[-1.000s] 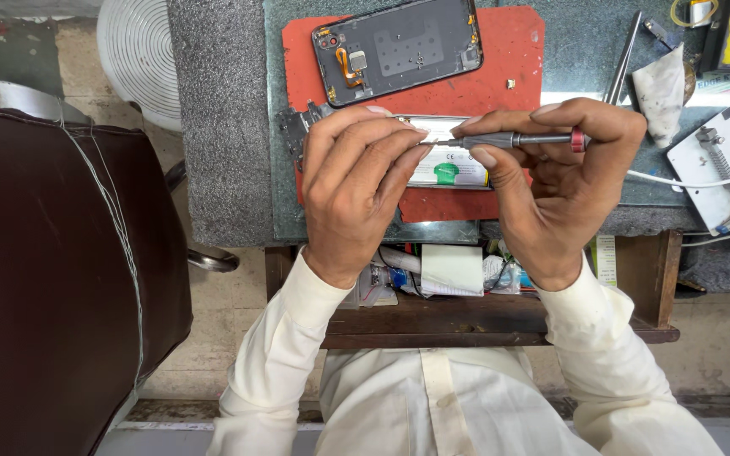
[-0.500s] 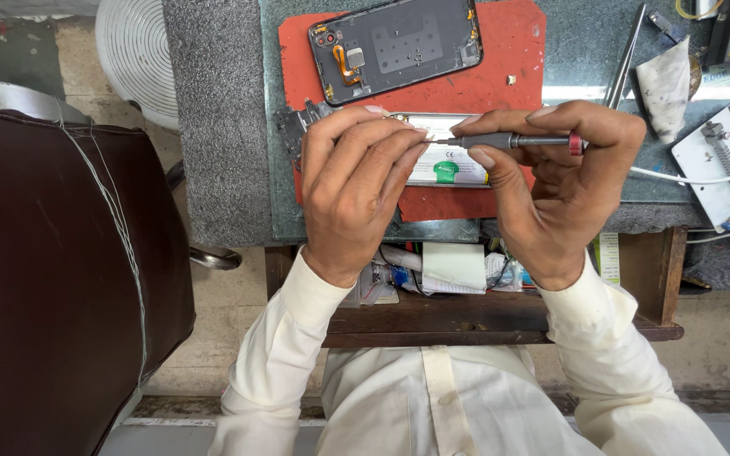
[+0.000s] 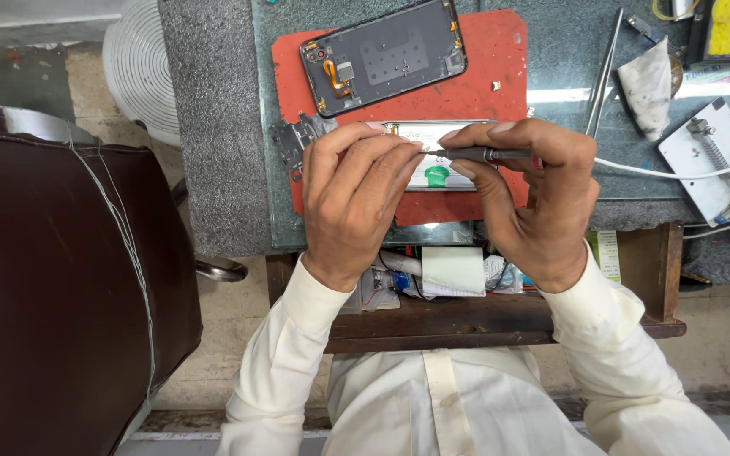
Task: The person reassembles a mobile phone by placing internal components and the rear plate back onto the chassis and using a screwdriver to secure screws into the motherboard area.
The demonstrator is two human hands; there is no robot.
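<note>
Red mat (image 3: 475,93) is bearing an opened phone (image 3: 433,165).
Right hand (image 3: 534,190) is pinching a screwdriver (image 3: 483,154); left hand (image 3: 356,190) is steadying the phone; a slipping tip risks gouging parts.

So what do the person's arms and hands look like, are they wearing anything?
Both arms are covered by long cream-coloured sleeves of a loose shirt with a buttoned strip down the front. The cuffs end at the wrists. The left hand and the right hand are bare: no gloves and no watch show. I can't make out any rings.
</note>
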